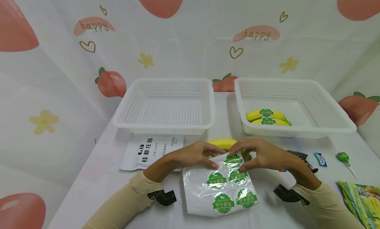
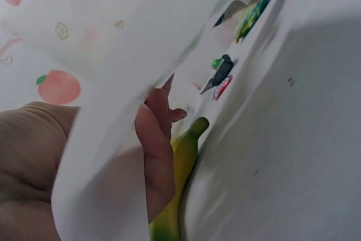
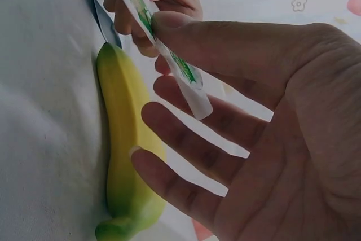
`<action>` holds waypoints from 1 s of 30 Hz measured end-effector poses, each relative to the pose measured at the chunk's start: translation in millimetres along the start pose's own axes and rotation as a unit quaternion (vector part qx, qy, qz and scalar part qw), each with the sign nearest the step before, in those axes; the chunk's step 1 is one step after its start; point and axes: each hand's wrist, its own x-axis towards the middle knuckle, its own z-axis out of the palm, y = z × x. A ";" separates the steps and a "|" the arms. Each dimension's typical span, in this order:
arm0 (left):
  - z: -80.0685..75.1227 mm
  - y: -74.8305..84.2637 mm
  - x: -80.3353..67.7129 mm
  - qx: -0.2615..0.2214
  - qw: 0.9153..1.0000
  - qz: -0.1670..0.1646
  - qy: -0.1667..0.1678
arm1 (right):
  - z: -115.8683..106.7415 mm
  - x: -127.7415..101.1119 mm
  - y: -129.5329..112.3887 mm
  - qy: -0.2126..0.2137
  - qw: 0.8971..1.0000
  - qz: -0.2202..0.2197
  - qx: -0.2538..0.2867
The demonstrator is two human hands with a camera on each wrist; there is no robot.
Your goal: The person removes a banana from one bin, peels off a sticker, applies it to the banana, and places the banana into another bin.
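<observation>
A glossy white sheet of green stickers [image 1: 199, 189] is held tilted above the table, several round-edged labels showing on its right half. My left hand [image 1: 191, 153] grips the sheet's upper left edge, thumb in front and fingers behind. At the upper right edge, my right hand [image 1: 264, 153] pinches it between thumb and index finger, beside a green label; its other fingers spread behind. Just beyond the sheet a yellow banana [image 1: 221, 143] lies on the table, partly hidden by both hands. The right wrist view shows this banana [image 3: 124, 139] with green ends, below the right fingers.
A white basket [image 1: 163, 127] stands at the back left; another basket [image 1: 300, 130] holds two labelled bananas [image 1: 268, 117]. A white pouch [image 1: 133, 153] lies left. To the right are a blue-wrapped candy [image 1: 320, 159], a lollipop [image 1: 343, 157] and a green-yellow bag [image 1: 363, 202].
</observation>
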 end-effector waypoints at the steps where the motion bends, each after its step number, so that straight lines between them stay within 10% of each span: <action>1: -0.3 -0.4 0.3 -0.013 1.000 0.000 -0.007 | 0.1 0.0 -0.4 -0.001 1.000 0.002 0.003; 30: -1.8 0.4 -1.8 -0.212 0.970 0.001 -0.117 | 5.1 1.9 -3.3 -0.030 0.998 -0.009 0.051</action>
